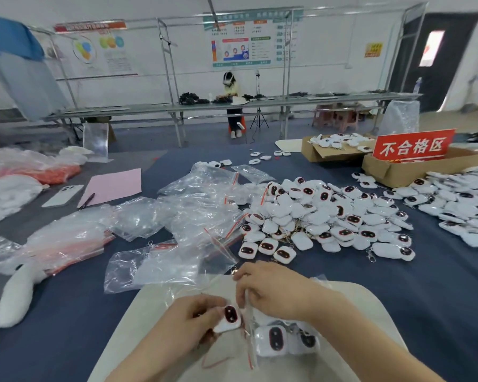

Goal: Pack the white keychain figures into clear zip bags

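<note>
**Figure at the bag mouth, mid-insert**

Insert step in hand, by the look of it. Grips one white keychain figure [228, 318] in L hand [193, 321], fingers & thumb curled round it, dark oval face w/ red rim turned up. Pinches the mouth edge of a clear zip bag [251, 350] w/ R hand [271, 290], fingertips closed on the film just above the fig. All of it close in at the near edge of view, over a pale sheet [155, 299] on the blue table [398, 312].

Already at least two figs inside the bag, side by side, faces up. Maybe more, can't tell thru the glare. Held fig right at the red zip strip, not yet inside.

Next, prob.: spread the mouth wider w/ R hand, slide the fig in flat beside the others, watch for the metal clasp snagging film, then press the zip closed along its full length.

Look of the figs: small, puffy, rounded-rectangle, white body, glossy dark face patch, metal clip on a short chain. Loose heap [329, 216] well apart, ahead & to the right, plenty left to pack. Empty bags [193, 216] strewn just left of it: thin, crinkly, red-striped tops, likely slippery & clingy.
</note>
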